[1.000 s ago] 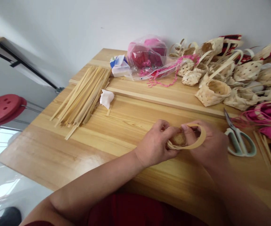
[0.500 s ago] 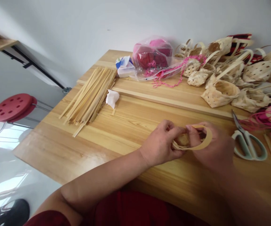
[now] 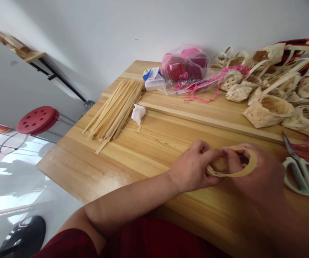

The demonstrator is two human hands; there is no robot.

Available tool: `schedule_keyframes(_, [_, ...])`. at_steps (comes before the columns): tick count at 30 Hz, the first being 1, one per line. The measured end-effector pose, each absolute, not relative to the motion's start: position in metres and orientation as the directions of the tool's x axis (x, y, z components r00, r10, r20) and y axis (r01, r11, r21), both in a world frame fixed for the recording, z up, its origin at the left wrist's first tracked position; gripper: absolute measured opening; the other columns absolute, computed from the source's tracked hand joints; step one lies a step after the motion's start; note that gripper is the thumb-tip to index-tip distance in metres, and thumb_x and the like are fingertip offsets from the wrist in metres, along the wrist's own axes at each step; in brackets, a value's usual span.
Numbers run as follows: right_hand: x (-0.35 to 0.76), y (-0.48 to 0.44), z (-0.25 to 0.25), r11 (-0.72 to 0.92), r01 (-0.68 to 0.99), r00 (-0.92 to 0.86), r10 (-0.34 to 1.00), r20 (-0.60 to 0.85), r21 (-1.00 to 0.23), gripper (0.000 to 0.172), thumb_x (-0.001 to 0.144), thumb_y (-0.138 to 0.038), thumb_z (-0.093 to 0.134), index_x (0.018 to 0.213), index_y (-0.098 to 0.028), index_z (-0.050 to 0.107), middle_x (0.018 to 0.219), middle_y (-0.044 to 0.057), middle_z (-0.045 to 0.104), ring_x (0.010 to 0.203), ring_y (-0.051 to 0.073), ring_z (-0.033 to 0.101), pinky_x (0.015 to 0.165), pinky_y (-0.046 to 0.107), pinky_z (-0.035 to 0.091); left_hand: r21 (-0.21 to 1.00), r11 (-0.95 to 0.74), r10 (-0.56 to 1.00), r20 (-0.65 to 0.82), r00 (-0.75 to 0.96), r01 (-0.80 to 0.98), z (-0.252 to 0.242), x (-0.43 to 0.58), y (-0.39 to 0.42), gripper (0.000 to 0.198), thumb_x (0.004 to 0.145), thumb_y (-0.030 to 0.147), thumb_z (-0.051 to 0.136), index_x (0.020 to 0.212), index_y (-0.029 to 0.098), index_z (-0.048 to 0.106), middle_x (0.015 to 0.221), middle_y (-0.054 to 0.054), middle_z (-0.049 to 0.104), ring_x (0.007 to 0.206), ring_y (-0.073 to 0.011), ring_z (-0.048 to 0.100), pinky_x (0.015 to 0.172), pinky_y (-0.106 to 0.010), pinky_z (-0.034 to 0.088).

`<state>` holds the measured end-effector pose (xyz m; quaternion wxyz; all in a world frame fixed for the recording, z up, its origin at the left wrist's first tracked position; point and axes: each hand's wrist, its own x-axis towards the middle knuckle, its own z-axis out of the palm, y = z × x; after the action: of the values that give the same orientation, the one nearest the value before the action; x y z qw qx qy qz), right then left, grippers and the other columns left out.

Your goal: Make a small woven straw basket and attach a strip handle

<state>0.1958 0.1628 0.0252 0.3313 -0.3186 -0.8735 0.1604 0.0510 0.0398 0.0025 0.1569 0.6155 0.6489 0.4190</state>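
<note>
Wooden table (image 3: 103, 172) holds many woven baskets (image 3: 267, 111) that look done; the left hand (image 3: 194, 166) and right hand (image 3: 259, 175) pinch one small basket (image 3: 218, 166), not yet finished.

You're logging a white wall (image 3: 103, 43) rising behind the pine table (image 3: 90, 168). To your left, a red stool (image 3: 37, 120) with round holes is standing on thin metal legs (image 3: 65, 120). A wooden shelf (image 3: 22, 48) is jutting out above it, with a black rail (image 3: 54, 77) running beneath. The glossy pale floor (image 3: 14, 190) is throwing back bright light.
</note>
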Motion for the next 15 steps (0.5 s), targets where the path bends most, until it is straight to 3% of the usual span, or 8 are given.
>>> schedule_keyframes(9, [0.19,0.1594,0.0256,0.657,0.45,-0.549,0.738,0.393,-0.605,0.024,0.096,-0.047,0.067,0.08,-0.029,0.065,0.068,0.003,0.068,0.059,0.021,0.061,0.055,0.035,0.04,0.741,-0.127,0.918,0.339,-0.204,0.659,0.0002,0.0501,0.0399,0.065,0.081,0.037,0.084,0.14,0.021,0.063,0.121,-0.009,0.057,0.112,-0.0233,0.062,0.101,-0.039,0.059])
schedule_keyframes(15, [0.1892,0.1594,0.0266,0.702,0.461,-0.544,0.707,0.452,-0.543,0.033,0.096,-0.052,0.062,0.078,-0.025,0.065,0.064,0.003,0.067,0.055,0.019,0.059,0.054,0.032,0.038,0.741,-0.158,0.898,0.382,-0.217,0.652,0.0012,0.0507,0.0387,0.061,0.081,0.035,0.085,0.137,0.021,0.065,0.118,-0.009,0.058,0.109,-0.0227,0.062,0.098,-0.039,0.059])
